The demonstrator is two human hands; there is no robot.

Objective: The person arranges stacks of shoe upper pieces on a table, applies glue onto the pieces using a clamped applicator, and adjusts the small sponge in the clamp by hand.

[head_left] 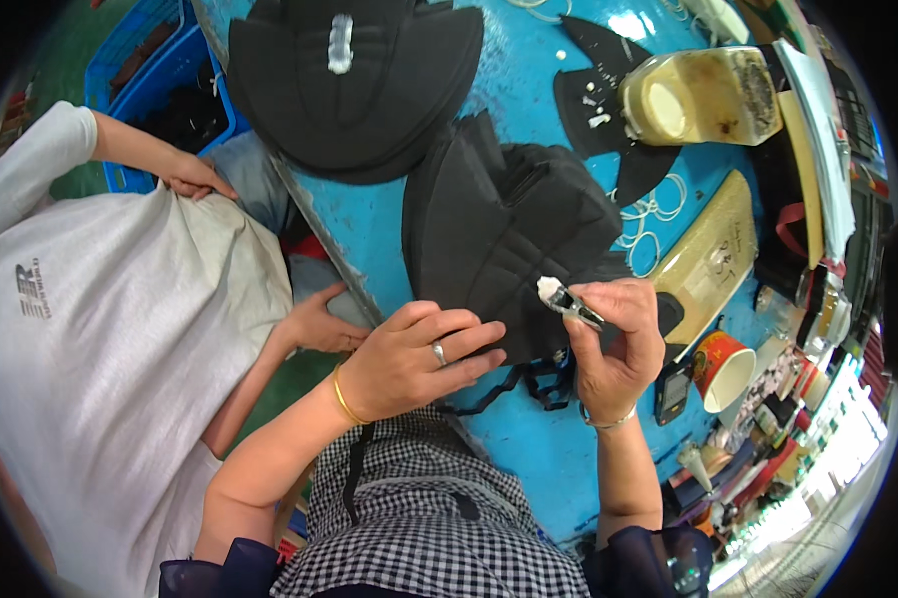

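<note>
My right hand (620,344) pinches a small dark clip (581,309) between thumb and fingers. At the clip's far end sits a white tuft (548,289), just above a black padded fabric piece (469,234) with stitched lines. This piece lies in an overlapping pile on the blue table, partly covered by my hands. My left hand (419,359), its fingers stretched out, rests on the pile's near left edge and holds nothing. Beyond the pile is another stack of black curved pieces (354,110), with a white strip (340,45) on its top.
A clear container with yellowish contents (703,95) stands on dark scraps (594,95) at far right. White cord (658,204), a brown card (708,254), a paper cup (723,371) and a dark handheld device (673,392) lie nearer. On the left, another person (130,329) sits close; blue crates (160,90) stand behind.
</note>
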